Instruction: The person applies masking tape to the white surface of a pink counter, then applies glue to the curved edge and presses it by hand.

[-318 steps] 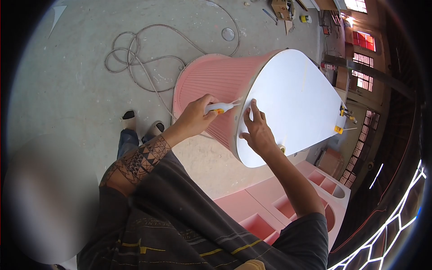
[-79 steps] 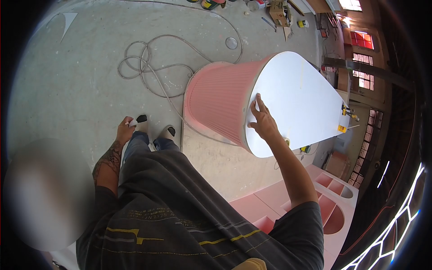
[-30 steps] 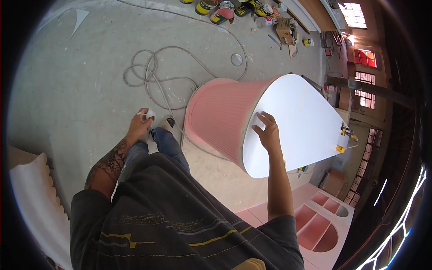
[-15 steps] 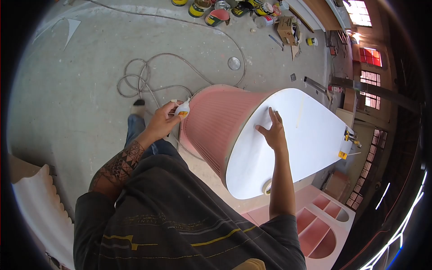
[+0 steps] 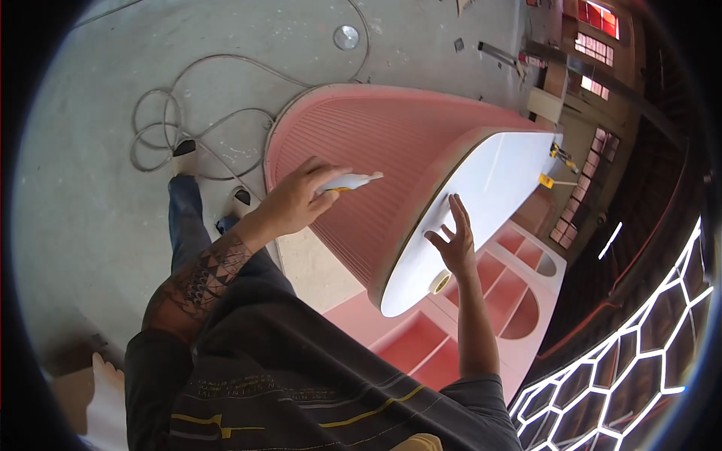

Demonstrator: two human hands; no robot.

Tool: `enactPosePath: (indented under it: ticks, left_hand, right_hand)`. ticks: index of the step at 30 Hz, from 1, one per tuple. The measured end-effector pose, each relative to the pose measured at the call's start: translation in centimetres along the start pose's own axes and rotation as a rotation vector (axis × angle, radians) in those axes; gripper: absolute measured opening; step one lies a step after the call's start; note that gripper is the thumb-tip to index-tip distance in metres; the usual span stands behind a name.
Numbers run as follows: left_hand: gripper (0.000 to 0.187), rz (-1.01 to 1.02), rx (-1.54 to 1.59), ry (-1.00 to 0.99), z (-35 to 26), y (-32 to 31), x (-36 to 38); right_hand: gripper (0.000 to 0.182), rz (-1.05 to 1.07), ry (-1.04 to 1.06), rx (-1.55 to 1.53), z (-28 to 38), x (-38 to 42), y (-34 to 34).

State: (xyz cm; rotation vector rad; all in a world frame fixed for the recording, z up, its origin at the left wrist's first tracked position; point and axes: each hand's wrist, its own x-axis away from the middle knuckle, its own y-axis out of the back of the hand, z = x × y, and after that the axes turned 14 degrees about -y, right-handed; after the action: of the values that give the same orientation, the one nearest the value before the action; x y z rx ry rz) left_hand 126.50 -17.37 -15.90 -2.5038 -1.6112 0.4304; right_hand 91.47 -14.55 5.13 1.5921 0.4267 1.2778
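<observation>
My left hand [image 5: 304, 197] is closed around a small white squeeze bottle [image 5: 347, 182] with a yellow label, its nozzle pointing right. The bottle is held over the ribbed pink side of a curved counter [image 5: 376, 135]. My right hand [image 5: 457, 239] lies with fingers spread at the white top panel [image 5: 500, 169] of that counter; fingertips seem to touch it. A roll of tape [image 5: 440, 283] rests near the panel's lower edge, beneath my right wrist.
A grey hose [image 5: 226, 57] lies in loops on the concrete floor near my feet. Beyond the counter stands a pink shelf unit [image 5: 558, 289] with compartments. A yellow tool [image 5: 546, 180] sits at the panel's far end. A round clear disc [image 5: 346, 37] lies on the floor.
The view has tilted and shifted toward the counter. My left hand has brought the bottle from beside the counter to over its ribbed side, nozzle now sideways. My right hand stays at the white panel.
</observation>
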Motion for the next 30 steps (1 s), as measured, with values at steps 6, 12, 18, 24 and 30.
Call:
enactPosePath:
  ticks: [6, 12, 18, 24, 30]
  left_hand:
    - [0.041, 0.106, 0.001, -0.099, 1.8, -2.9, -6.0]
    - [0.042, 0.119, 0.035, -0.109, 2.4, -5.3, -9.2]
    - [0.044, 0.112, 0.115, -0.076, 2.6, -6.0, -10.2]
    - [0.042, 0.097, 0.132, -0.04, 4.7, -4.5, -9.0]
    - [0.038, 0.017, 0.125, 0.034, 7.8, -3.5, -6.5]
  right_hand:
    - [0.101, 0.013, -0.152, -0.014, 1.5, -0.2, 0.1]
    - [0.105, 0.0, -0.231, -0.081, 1.9, 0.0, -0.1]
    - [0.107, -0.02, -0.229, -0.065, 2.3, 0.1, -0.4]
    - [0.105, -0.019, -0.222, -0.133, 1.8, 0.0, -0.3]
    - [0.106, -0.003, -0.244, -0.179, 1.6, 0.4, -0.5]
